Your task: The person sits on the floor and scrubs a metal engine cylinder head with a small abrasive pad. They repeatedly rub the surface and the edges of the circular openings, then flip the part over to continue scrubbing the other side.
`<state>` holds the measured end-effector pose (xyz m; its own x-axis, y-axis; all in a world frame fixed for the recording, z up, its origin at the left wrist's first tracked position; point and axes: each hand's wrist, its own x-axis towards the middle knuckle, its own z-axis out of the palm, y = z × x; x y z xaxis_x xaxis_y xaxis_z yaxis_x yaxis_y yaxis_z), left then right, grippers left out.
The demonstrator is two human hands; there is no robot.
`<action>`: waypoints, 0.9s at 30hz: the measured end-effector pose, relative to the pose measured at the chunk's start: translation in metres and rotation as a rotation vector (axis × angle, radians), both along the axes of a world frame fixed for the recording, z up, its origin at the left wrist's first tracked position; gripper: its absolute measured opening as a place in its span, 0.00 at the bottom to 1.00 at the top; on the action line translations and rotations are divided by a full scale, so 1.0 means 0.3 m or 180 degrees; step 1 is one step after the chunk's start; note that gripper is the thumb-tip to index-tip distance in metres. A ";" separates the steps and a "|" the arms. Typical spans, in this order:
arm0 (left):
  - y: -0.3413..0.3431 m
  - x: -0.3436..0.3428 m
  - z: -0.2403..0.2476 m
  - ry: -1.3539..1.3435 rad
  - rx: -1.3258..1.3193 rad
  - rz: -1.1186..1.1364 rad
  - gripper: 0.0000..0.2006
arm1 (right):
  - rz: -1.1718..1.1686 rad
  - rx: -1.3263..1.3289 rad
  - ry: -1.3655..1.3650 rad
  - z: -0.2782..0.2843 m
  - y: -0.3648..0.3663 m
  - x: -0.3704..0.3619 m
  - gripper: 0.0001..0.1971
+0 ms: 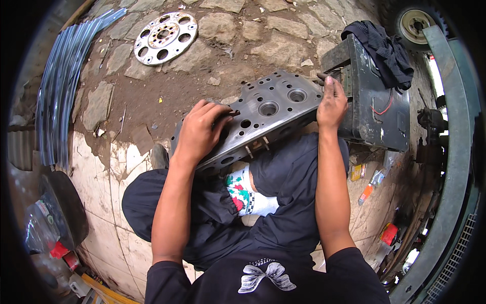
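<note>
A grey metal engine cylinder head, with round valve seats and many holes, lies tilted across in front of my legs. My left hand rests over its left part, fingers curled, with a small dark brown piece at the fingertips against the flat face. At the right end, my right hand is beside the head's edge. Its thumb and fingers are pinched together around a small dark thing, whose kind I cannot make out. Two short studs stick out of the head's near side.
A round flywheel plate lies on the dirt and stone ground. Ribbed bluish sheets lean at left. On the right stands a dark battery-like box with a dark cloth on top. Small packets lie on broken tiles.
</note>
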<state>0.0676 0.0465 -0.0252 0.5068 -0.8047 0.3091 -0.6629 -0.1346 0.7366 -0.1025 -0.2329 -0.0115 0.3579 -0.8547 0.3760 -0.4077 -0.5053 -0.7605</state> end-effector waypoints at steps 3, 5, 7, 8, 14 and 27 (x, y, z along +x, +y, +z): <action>-0.041 0.012 -0.010 -0.0170 -0.0049 -0.0248 0.10 | -0.0116 -0.0026 0.0151 -0.022 -0.029 -0.002 0.17; -0.073 0.007 -0.015 -0.0332 0.0068 -0.0348 0.10 | -0.0083 -0.0007 0.0197 -0.007 -0.013 0.007 0.17; -0.103 0.011 -0.017 -0.0651 0.0128 -0.0514 0.12 | -0.0079 -0.0063 0.0215 -0.009 -0.005 0.012 0.17; -0.121 0.015 -0.018 -0.0805 0.0143 -0.0604 0.13 | -0.0089 -0.0128 0.0211 -0.014 -0.004 0.015 0.17; -0.076 0.079 -0.028 -0.0565 0.0271 -0.1211 0.15 | -0.0292 0.0024 0.0384 0.034 0.037 0.021 0.17; -0.027 0.120 -0.049 -0.0203 0.0393 -0.1386 0.21 | -0.0260 -0.0684 0.0421 -0.001 0.023 0.055 0.20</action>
<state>0.1035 0.0383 -0.0400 0.0960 -0.9714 0.2169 -0.7207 0.0825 0.6883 -0.0860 -0.2262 -0.0118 0.3492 -0.7884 0.5065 -0.5424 -0.6108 -0.5768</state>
